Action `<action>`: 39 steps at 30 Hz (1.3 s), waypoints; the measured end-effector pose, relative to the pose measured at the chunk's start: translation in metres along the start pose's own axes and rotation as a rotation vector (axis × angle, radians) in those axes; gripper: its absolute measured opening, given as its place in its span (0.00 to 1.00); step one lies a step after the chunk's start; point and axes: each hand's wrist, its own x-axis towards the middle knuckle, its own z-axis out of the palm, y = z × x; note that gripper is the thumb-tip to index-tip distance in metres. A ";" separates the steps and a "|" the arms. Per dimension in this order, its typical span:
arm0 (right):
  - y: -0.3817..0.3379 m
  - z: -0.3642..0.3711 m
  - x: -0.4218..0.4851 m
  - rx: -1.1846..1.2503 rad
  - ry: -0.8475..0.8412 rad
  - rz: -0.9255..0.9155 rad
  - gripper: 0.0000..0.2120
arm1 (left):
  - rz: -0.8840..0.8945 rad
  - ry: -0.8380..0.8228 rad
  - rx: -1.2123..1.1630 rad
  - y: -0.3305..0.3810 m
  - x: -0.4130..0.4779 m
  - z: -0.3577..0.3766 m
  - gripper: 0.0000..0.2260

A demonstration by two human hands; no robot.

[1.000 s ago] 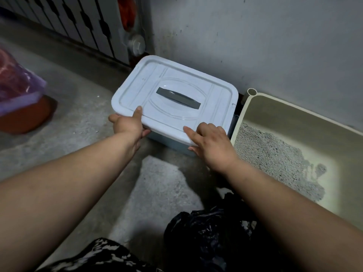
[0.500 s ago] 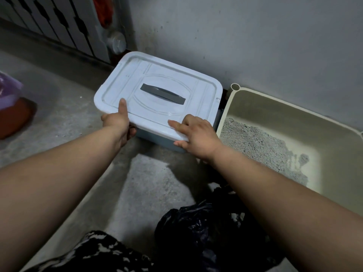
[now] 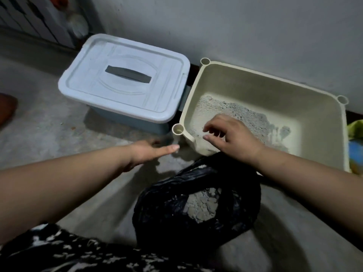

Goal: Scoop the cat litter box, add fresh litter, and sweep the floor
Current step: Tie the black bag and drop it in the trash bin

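Concrete floor [image 3: 49, 138] bears blue lidded bin [image 3: 125, 79], litter box [image 3: 275, 91], black bag [image 3: 196, 209].

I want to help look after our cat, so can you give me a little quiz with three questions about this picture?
1. True or false: the lid is off the blue box.
2. What lies in the black bag? A water, B grey clumps, C toys.
3. Which hand is over the litter tray?
Key: 1 false; 2 B; 3 the right hand.
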 end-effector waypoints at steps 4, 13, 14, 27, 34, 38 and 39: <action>0.018 -0.001 -0.047 -0.206 -0.172 0.044 0.32 | -0.101 -0.160 0.340 -0.009 -0.004 0.034 0.59; 0.068 0.013 -0.063 -0.269 -0.108 -0.165 0.07 | 0.310 0.390 0.522 -0.049 -0.024 0.075 0.21; 0.069 0.016 -0.062 -0.202 -0.118 -0.202 0.07 | 0.407 0.422 0.521 -0.045 -0.027 0.079 0.13; 0.050 0.032 -0.038 0.176 -0.114 0.064 0.05 | 0.014 0.640 0.298 -0.009 -0.054 0.089 0.05; 0.055 0.034 -0.034 0.234 -0.194 0.216 0.12 | -0.374 0.601 -0.137 -0.040 -0.075 0.114 0.49; 0.062 0.002 -0.044 0.119 -0.431 0.357 0.29 | -0.528 0.586 -0.612 -0.068 -0.083 0.136 0.56; 0.062 -0.001 -0.050 0.034 -0.517 0.382 0.31 | -0.568 0.530 -0.666 -0.069 -0.082 0.143 0.51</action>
